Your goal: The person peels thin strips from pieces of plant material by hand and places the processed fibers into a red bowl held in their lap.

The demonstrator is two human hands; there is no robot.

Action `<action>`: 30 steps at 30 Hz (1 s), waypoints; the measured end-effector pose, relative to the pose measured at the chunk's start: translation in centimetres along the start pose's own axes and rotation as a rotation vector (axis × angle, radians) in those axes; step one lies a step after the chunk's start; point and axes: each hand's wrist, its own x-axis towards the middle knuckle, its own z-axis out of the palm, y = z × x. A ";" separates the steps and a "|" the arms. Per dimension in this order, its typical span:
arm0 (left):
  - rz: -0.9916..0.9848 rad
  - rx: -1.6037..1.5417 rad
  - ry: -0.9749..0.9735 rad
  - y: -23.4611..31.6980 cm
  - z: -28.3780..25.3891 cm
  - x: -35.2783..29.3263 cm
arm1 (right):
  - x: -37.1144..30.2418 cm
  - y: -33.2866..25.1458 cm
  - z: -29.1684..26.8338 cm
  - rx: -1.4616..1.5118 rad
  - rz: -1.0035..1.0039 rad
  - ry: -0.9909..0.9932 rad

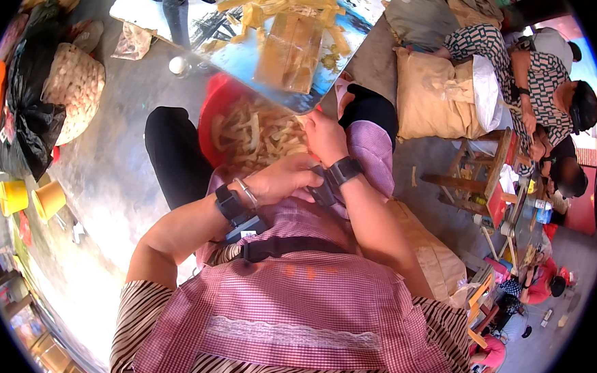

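Note:
My left hand reaches across in front of my body, its bent fingers against a black wrist device beside my right wrist. My right hand is curled near the front corner of a low table, and what its fingers hold, if anything, is hidden. Under both hands stands a red basin filled with pale yellowish strips. On the blue-and-white tabletop lie a flat brown block and a heap of similar strips. Black bands sit on both my wrists.
A dark-handled tool lies across the table's left part. Full tan sacks and a wooden stool stand to the right, with several people beyond. Black bags and yellow buckets are at the left. A white ball-like object rests nearby.

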 end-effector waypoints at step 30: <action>0.825 0.080 0.643 7.8 -2.2 -2.6 | -4.2 -8.4 -7.6 0.427 0.065 -0.816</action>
